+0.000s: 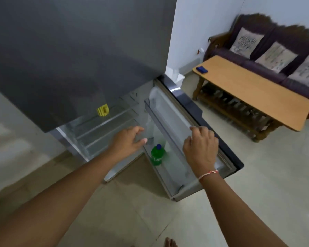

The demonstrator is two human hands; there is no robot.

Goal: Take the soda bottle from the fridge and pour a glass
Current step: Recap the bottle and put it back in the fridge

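Observation:
A green soda bottle point(157, 155) with a blue cap stands upright in the lower rack of the open fridge door point(175, 125). My left hand point(128, 141) hovers just left of and above the bottle, fingers spread, holding nothing. My right hand point(201, 147) rests on the top inner edge of the door, fingers curled over it, to the right of the bottle. The grey fridge point(70, 50) fills the upper left, its lower compartment open. No glass is in view.
Inside the fridge are clear shelves point(103, 125) and a small yellow object point(103, 110). A wooden coffee table point(253, 90) with a blue item point(202, 69) stands at right, before a dark sofa point(268, 49) with cushions. Pale tiled floor point(257, 193) lies below; toes point(169, 242) show at the bottom edge.

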